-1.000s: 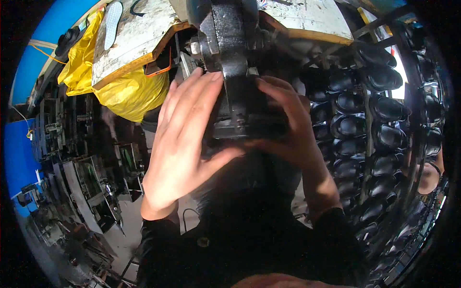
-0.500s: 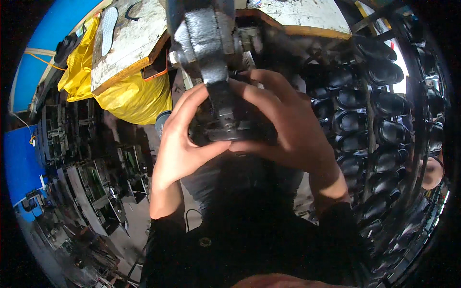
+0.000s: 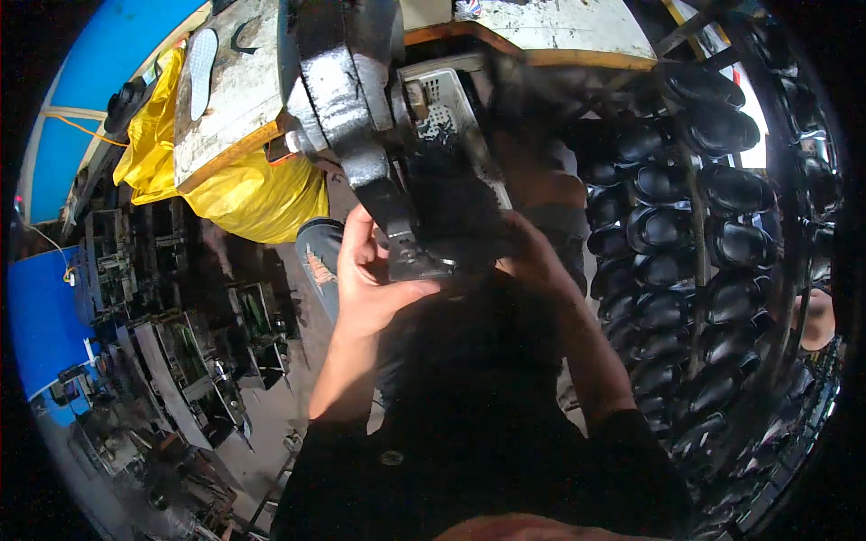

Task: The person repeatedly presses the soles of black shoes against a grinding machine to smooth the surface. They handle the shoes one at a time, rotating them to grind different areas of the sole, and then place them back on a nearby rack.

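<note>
A heavy machine head [image 3: 347, 99] with worn bright metal slants down in front of me, its narrow dark arm ending between my hands. My left hand [image 3: 374, 279] is closed beside the arm's lower end, thumb along the near side, fingers curled behind. A dark black piece [image 3: 456, 203] lies right of the arm; shadow hides its outline and kind. At this piece's right edge is my right hand [image 3: 534, 261], fingers bent around it and partly lost in shadow. Both hands appear to grip the black piece.
Beyond the hands stands a pale perforated plastic basket [image 3: 437, 90] with dark scraps. A worn white worktable [image 3: 239, 81] holds a light insole [image 3: 203, 72]; a yellow sack [image 3: 262, 203] hangs below. Racks of black shoes [image 3: 663, 230] line the right; metal parts [image 3: 180, 361] fill the left.
My hands have come lower and lie flatter around the black piece, the right one drawn back from the arm. The machine head appears farther left and tilted, and the basket now shows.
</note>
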Motion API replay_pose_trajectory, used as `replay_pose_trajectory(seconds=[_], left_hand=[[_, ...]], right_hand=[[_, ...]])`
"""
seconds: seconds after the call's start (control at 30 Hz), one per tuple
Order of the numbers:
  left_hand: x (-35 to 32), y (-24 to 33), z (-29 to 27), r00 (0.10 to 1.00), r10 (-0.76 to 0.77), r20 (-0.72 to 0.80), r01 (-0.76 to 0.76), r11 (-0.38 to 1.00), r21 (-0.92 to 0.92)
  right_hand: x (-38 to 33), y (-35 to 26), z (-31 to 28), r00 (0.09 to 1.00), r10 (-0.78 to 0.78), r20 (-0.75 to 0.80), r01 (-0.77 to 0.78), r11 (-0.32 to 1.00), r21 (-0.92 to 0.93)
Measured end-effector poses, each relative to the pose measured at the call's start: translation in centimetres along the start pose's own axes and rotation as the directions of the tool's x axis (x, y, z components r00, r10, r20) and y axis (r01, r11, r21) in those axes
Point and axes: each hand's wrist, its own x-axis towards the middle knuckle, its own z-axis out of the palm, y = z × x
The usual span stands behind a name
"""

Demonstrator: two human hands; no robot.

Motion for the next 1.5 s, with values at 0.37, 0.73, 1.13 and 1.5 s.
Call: replay_pose_trajectory(seconds=[0.37,0.73,1.13,1.5], left_hand=[[-0.8,-2.2,-1.2,1.000,0.004,-0.026,-0.007,0.995,-0.101],[0.1,0.1,0.2,0.997,0.034,0.072,-0.046,0.984,0.174],[-0.1,-0.8,-0.8,0.997,0.033,0.072,-0.039,0.995,0.089],[-0.7,-2.8,-0.8,0.995,-0.103,-0.009,0.102,0.994,-0.026]], right_hand=[[-0.6,-5.1,-5.0,0.993,-0.116,0.015,0.115,0.952,-0.282],[-1.7,-2.2,-2.6,0.995,-0.077,-0.058,0.066,0.981,-0.183],[-2.1,-3.6,-4.9,0.985,-0.150,-0.089,0.125,0.962,-0.243],[-2.3,-11.1,-10.1,0.951,-0.277,-0.135,0.180,0.854,-0.488]])
